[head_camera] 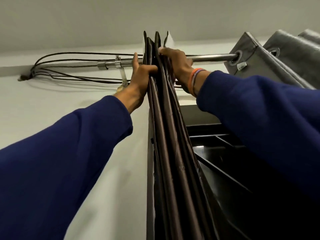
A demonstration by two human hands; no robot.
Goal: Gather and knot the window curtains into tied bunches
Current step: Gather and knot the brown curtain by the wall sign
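I look steeply up at a metal curtain rod under the ceiling. A dark brown curtain hangs from it, pushed together into tight folds. My left hand presses against the left side of the folds just below the rod, thumb hooked around the outer fold. My right hand grips the top of the folds from the right, fingers curled over them at rod height. A grey curtain with metal eyelets hangs on the rod further right, apart from both hands.
Several black cables run along the wall left of the rod bracket. A dark window frame opens behind and right of the brown curtain. A pale wall fills the left side.
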